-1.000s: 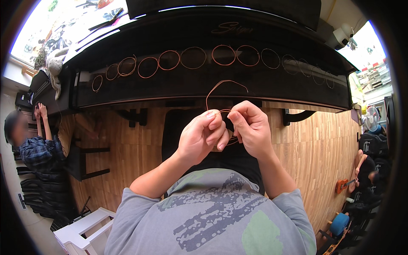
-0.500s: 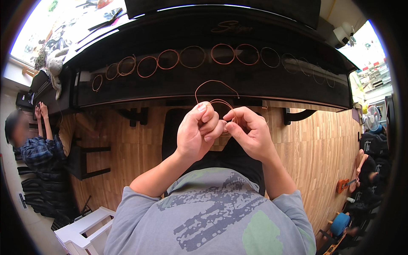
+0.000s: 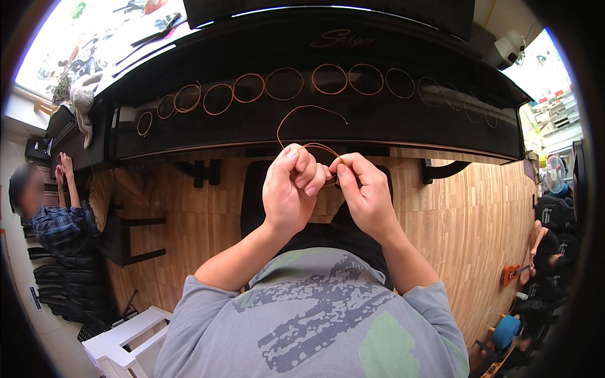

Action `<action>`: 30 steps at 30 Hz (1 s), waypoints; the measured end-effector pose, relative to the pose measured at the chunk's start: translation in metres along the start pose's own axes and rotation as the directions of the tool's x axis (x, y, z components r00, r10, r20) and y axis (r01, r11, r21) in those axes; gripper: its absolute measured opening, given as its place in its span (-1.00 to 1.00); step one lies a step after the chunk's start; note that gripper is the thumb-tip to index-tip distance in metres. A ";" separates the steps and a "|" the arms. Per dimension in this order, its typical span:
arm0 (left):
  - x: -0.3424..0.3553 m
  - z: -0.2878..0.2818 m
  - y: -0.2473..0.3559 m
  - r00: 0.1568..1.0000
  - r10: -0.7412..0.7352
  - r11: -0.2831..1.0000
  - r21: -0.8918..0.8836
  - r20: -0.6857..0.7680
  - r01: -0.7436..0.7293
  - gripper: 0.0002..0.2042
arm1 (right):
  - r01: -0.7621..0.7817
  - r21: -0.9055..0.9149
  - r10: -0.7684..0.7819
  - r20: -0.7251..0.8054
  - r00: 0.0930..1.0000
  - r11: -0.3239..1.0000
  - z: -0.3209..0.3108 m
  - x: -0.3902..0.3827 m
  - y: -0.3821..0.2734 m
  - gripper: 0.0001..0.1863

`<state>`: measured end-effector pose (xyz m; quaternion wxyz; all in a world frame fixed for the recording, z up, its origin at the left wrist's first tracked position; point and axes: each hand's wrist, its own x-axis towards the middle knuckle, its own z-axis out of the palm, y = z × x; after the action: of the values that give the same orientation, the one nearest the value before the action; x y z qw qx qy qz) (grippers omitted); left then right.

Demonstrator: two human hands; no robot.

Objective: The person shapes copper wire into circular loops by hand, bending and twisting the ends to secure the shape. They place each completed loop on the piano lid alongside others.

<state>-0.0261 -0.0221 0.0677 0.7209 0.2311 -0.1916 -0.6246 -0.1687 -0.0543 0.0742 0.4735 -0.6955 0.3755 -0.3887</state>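
Note:
My left hand (image 3: 288,186) is closed, its thumb and curled fingers pinching a thin copper-coloured instrument string (image 3: 313,106) that is wound into a loop. One loose length of it arcs up from the left fist and ends in a small knob. Close beside it, my right hand (image 3: 367,195) pinches the same loop between thumb and fingers. The lower part of the loop is mostly hidden by my fingers. Beyond my hands, on the glossy black piano (image 3: 220,135), several coiled strings (image 3: 329,94) lie in a curved row, copper-coloured and silvery.
A black bench (image 3: 255,195) is partly seen below my hands. At the left a person in a checked shirt (image 3: 60,223) sits near a black stool (image 3: 142,258). A white stool (image 3: 120,337) stands lower left. On the right are a small guitar-like instrument (image 3: 509,274) and a fan (image 3: 553,175).
Both hands have shifted slightly, the right one inward and to the left. The string's loose end has swung up and to the left, and the loop between my hands looks flatter.

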 end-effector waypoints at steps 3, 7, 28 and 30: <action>0.002 0.002 -0.001 1.000 -0.003 0.999 0.046 -0.001 0.003 -0.76 | -0.007 0.026 0.007 -0.020 1.000 1.000 0.001 0.000 0.002 -0.88; 0.002 0.003 0.001 1.000 0.006 0.998 0.063 -0.009 -0.005 -0.76 | -0.068 0.016 0.068 0.014 0.998 0.998 0.003 -0.007 -0.003 -0.88; 0.001 -0.003 0.018 0.982 -0.187 0.982 0.017 0.007 0.187 -0.76 | -0.323 0.047 0.237 0.582 0.778 0.945 -0.025 -0.014 0.020 -0.72; 0.001 -0.007 0.016 0.982 -0.183 0.982 0.053 0.040 0.181 -0.77 | -0.307 0.199 0.174 0.498 0.849 0.931 -0.025 -0.014 0.021 -0.73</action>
<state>-0.0092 -0.0202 0.0709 0.6505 0.2512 -0.2011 -0.6880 -0.1999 -0.0570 0.0581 0.6864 -0.6444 0.2769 -0.1922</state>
